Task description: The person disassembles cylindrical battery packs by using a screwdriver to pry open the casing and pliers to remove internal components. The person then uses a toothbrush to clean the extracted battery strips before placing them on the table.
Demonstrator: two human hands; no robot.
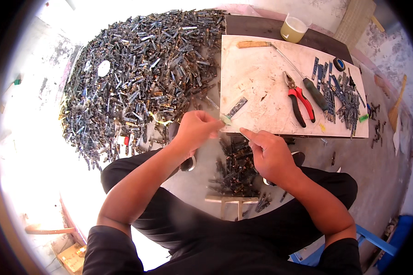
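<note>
Left hand (195, 130) pinched a green piece (226, 120) at the near-left corner of the bench (254, 71); whether the right hand (273, 156), curled by the near edge, held anything could not be told. Beyond lay a dark strip (237, 107), then open bench rightward to the pliers (295, 103).

At the top, right of centre, stands a cup (293, 31), yellowish below its clear rim. A white oval thing (104, 68) lies in the upper left. A wooden handle (399, 104) shows near the right edge. Blue bars (376, 240) cross the lower right; a cardboard box (72, 257) sits lower left.
</note>
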